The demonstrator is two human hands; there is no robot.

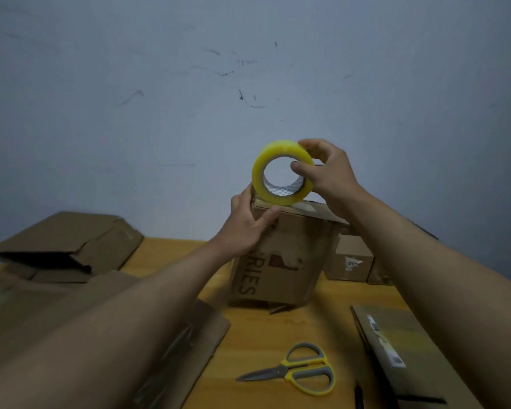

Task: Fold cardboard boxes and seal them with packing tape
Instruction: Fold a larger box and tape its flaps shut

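The right hand (326, 169) grips the tape roll (282, 172) above the box (289, 249); the left hand (248, 222) seemingly pinches the box's top edge.

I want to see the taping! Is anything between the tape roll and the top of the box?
Nothing visible. The right hand holds the tape roll right at the top edge of the box, and the left hand grips that edge.

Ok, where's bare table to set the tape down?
Bare wood lies between the box and scissors, and far left of the box beside the folded cardboard. Flat cardboard crowds the right edge, more the left.
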